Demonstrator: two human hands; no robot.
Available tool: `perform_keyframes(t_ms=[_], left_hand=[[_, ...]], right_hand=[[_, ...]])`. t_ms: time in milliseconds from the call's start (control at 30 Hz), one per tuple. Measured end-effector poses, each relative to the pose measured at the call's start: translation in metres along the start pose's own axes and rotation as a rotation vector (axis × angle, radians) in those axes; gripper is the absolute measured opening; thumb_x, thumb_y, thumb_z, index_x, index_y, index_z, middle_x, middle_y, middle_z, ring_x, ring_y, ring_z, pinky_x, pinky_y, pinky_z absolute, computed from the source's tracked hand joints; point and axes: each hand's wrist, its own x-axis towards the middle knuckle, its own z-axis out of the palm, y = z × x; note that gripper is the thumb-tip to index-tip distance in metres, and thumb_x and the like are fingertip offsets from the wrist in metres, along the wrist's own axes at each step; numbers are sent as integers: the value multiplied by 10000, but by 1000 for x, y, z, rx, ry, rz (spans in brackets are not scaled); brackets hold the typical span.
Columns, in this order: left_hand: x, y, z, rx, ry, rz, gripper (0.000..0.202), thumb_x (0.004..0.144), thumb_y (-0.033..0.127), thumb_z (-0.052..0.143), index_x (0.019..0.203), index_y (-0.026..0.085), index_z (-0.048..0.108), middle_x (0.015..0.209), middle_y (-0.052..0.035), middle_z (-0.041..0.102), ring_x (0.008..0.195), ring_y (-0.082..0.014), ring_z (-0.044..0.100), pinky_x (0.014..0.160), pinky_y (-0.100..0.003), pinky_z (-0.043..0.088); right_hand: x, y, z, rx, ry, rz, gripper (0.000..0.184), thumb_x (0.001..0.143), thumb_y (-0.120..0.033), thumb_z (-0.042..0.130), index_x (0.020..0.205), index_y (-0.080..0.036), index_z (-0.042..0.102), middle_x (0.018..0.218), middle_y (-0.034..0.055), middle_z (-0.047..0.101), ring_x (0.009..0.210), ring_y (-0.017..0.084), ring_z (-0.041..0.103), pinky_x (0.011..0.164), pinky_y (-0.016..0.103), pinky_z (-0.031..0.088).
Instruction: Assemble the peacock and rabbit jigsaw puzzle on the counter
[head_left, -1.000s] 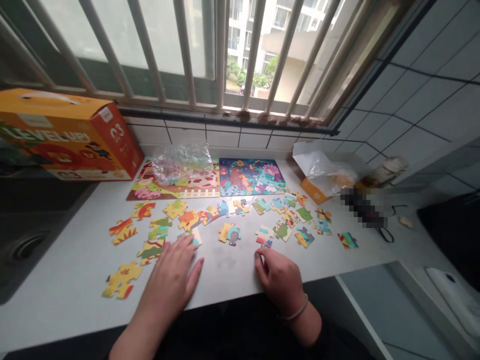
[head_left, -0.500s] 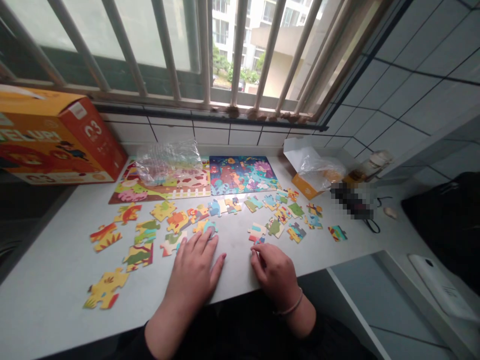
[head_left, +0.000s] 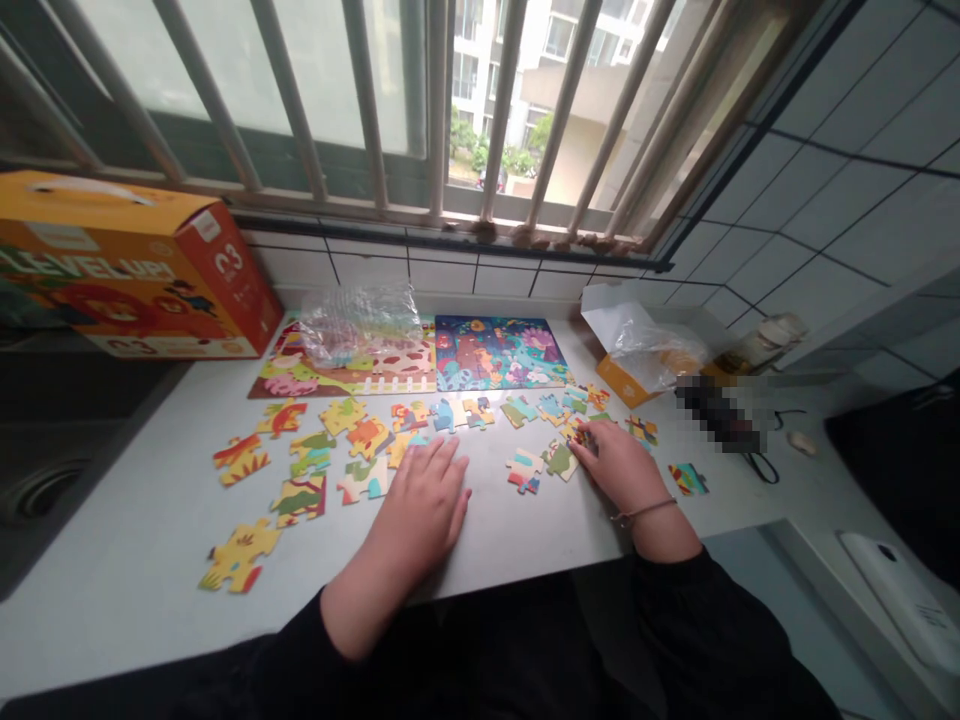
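My left hand (head_left: 424, 515) lies flat on the white counter (head_left: 510, 540) with its fingers stretched out. Its fingertips rest by a yellow puzzle piece (head_left: 401, 448) and partly cover the pieces there. Farther right, my right hand (head_left: 619, 465) has its fingers curled and pinched at a small multicoloured puzzle piece (head_left: 583, 436), mostly hidden by the hand. Just left of these fingers lie a green puzzle piece (head_left: 559, 459) and a white, blue and red puzzle piece (head_left: 524, 470). Several loose pieces spread to the left, among them a yellow one (head_left: 240, 555) near the front.
Two picture boards, a farm scene (head_left: 397, 380) and a dark blue forest scene (head_left: 502, 352), lie at the back, with clear plastic wrap (head_left: 360, 325) on the first. An orange box (head_left: 135, 270) stands left; an opened box (head_left: 626, 380) and glass jar (head_left: 765, 345) stand right.
My right hand has moved right and away from me, from the white, blue and red piece to the pieces behind it. The left hand stays flat. The view has shifted slightly left.
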Motion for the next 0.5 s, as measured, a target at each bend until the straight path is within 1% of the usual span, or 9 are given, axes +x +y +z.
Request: perform_keyframes(t_ms=[100, 167, 200, 267, 367, 433, 500], left_hand=[[42, -4, 0, -41, -64, -38, 444, 1072, 271, 539, 1484, 147, 646, 1624, -208, 614, 1550, -392, 520, 1311, -642, 397], [70, -10, 5, -51, -84, -53, 471, 1062, 271, 577, 1510, 132, 614, 1615, -220, 610, 1561, -391, 495, 1348, -633, 327], [82, -13, 8, -53, -85, -56, 482, 1059, 288, 602, 1516, 134, 604, 1617, -218, 605, 1557, -390, 495, 1356, -627, 310], [101, -20, 16, -64, -87, -54, 486, 1051, 306, 645, 1505, 137, 603, 1564, -218, 639, 1513, -390, 527, 1348, -630, 314], [113, -27, 24, -94, -81, -35, 463, 1044, 305, 676, 1476, 151, 615, 1464, -201, 684, 1439, -371, 566, 1346, -637, 303], [113, -31, 26, -118, -78, -16, 456, 1031, 299, 700, 1458, 161, 624, 1418, -190, 692, 1410, -370, 569, 1345, -652, 286], [110, -34, 25, -146, -79, 5, 464, 1011, 301, 726, 1445, 169, 630, 1391, -185, 690, 1380, -379, 573, 1328, -672, 297]], right_hand=[[0, 5, 2, 57, -4, -6, 301, 1016, -355, 703, 1271, -195, 723, 1235, 146, 782, 1112, 303, 744, 967, 408, 566], [1, 8, 3, 117, -7, -6, 382, 989, -344, 722, 1333, -182, 687, 1264, 154, 776, 1141, 308, 746, 989, 419, 570], [2, 10, 3, 147, -10, -3, 412, 969, -335, 737, 1346, -181, 675, 1255, 150, 777, 1138, 304, 749, 992, 418, 572], [5, 11, 2, 198, -20, 11, 446, 931, -324, 765, 1344, -188, 665, 1207, 129, 785, 1105, 286, 758, 979, 404, 574], [10, 13, -3, 226, -48, 34, 486, 891, -335, 797, 1338, -200, 664, 1140, 94, 792, 1001, 257, 763, 912, 377, 572], [13, 14, -8, 225, -69, 33, 505, 871, -347, 815, 1332, -201, 667, 1108, 80, 793, 929, 242, 754, 862, 359, 561], [16, 15, -11, 229, -92, 24, 512, 859, -345, 819, 1328, -205, 668, 1080, 66, 790, 864, 226, 740, 810, 340, 545]])
